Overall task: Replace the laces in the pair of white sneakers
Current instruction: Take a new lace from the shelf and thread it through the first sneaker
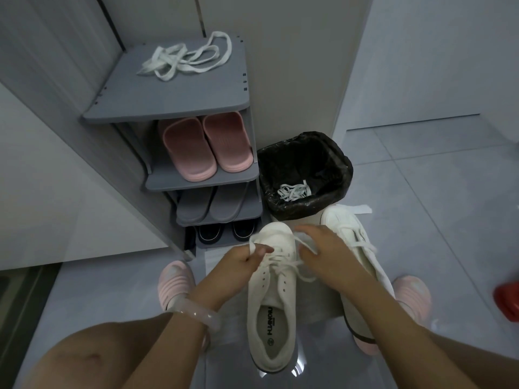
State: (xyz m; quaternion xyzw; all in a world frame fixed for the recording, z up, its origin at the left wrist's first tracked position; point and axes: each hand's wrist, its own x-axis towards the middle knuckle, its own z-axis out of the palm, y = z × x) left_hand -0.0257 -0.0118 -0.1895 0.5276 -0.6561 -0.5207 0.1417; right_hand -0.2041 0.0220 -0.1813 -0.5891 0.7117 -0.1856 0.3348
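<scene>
A white sneaker (273, 299) stands in front of me, toe pointing away, with a white lace (280, 261) threaded through only its front eyelets. My left hand (238, 262) pinches one end of that lace at the toe's left side. My right hand (323, 248) holds the other end on the right side. The second white sneaker (356, 242) stands to the right, partly hidden behind my right forearm, with a lace across its front. A loose white lace (188, 57) lies in a tangle on top of the grey shoe rack (174, 105).
The rack holds pink slippers (207, 144), grey slippers (213, 203) and dark shoes (224, 233). A bin lined with a black bag (304, 175) holds a crumpled white lace (293, 190). My feet in pink slippers flank the sneakers. A red object (508, 301) sits at the right edge.
</scene>
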